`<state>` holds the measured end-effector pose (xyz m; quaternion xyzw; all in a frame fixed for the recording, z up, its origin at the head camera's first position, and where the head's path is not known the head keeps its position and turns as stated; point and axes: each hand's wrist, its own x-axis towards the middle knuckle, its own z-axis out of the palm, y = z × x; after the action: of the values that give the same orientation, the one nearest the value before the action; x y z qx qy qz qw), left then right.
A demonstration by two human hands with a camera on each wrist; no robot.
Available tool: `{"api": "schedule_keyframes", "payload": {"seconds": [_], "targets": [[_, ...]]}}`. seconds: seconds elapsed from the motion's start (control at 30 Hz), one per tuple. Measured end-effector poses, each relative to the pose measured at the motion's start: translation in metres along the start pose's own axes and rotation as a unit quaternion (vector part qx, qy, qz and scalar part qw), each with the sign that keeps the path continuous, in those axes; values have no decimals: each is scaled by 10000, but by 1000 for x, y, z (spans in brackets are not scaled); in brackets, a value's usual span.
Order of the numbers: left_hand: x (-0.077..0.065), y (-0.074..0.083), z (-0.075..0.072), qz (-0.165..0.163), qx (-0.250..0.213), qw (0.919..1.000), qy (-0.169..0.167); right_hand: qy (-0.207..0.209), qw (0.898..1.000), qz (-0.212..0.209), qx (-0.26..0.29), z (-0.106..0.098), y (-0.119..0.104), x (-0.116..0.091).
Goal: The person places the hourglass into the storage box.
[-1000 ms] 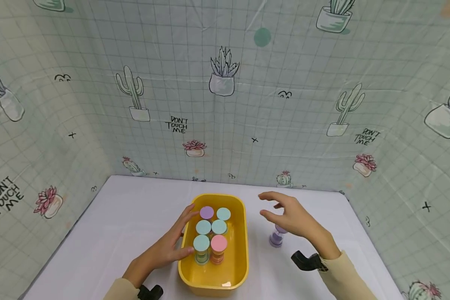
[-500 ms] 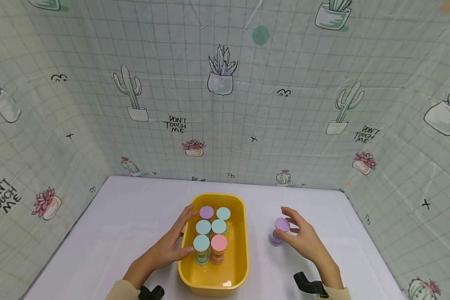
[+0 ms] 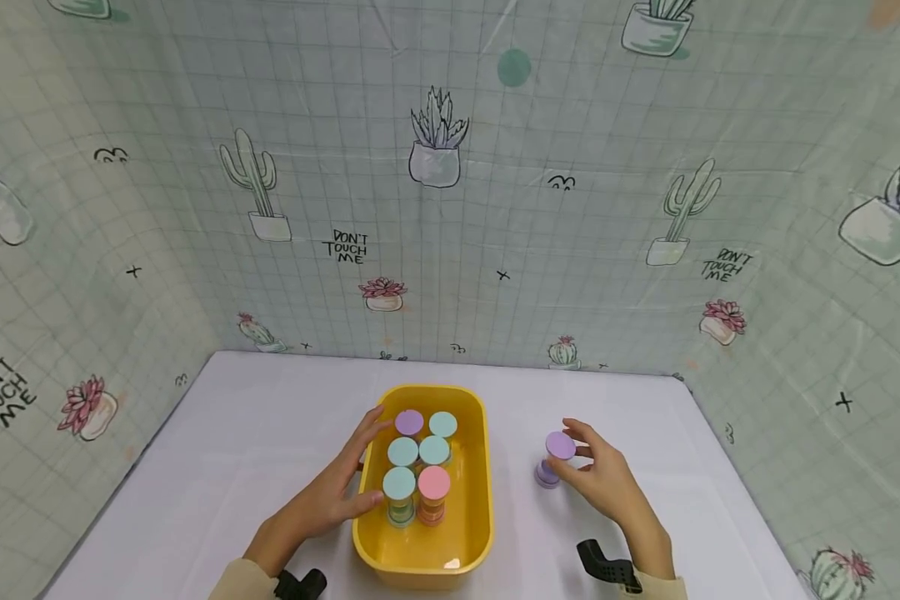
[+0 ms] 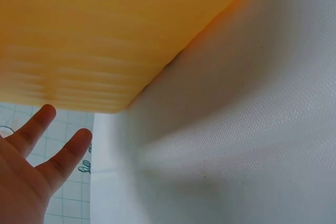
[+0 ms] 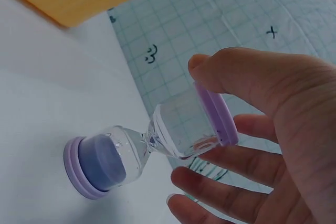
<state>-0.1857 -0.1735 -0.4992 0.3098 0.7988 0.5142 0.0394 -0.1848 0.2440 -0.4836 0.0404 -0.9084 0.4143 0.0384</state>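
Note:
A purple-capped hourglass stands upright on the white table, right of a yellow bin. My right hand grips its top cap, thumb at one side and fingers curled behind. In the right wrist view, dark purple sand fills the lower bulb, and the base meets the table. My left hand rests along the bin's left rim, its thumb over the edge and its fingers spread. Inside the bin stand several hourglasses: a pink-capped one, a purple-capped one and several light blue-capped ones.
A patterned cloth with cactus drawings rises behind and at both sides of the white table. The hourglasses stand in two columns toward the bin's left and far part. Each wrist carries a black camera mount.
My right hand has come down and toward me onto the purple-capped hourglass and now holds its cap. My left hand stays at the bin's rim. The head view has shifted slightly.

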Motion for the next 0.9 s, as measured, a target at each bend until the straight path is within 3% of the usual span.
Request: {"api": "schedule_keyframes", "payload": {"seconds": [0.37, 0.57, 0.9], "targets": [[4, 0, 0, -151, 44, 9999, 18, -424, 9986, 119, -293, -2, -6, 7], [5, 1, -1, 40, 108, 9999, 22, -599, 9968, 43, -519, -11, -7, 13], [3, 0, 0, 66, 95, 9999, -19, -873, 9925, -348, -776, -19, -9, 13]]}}
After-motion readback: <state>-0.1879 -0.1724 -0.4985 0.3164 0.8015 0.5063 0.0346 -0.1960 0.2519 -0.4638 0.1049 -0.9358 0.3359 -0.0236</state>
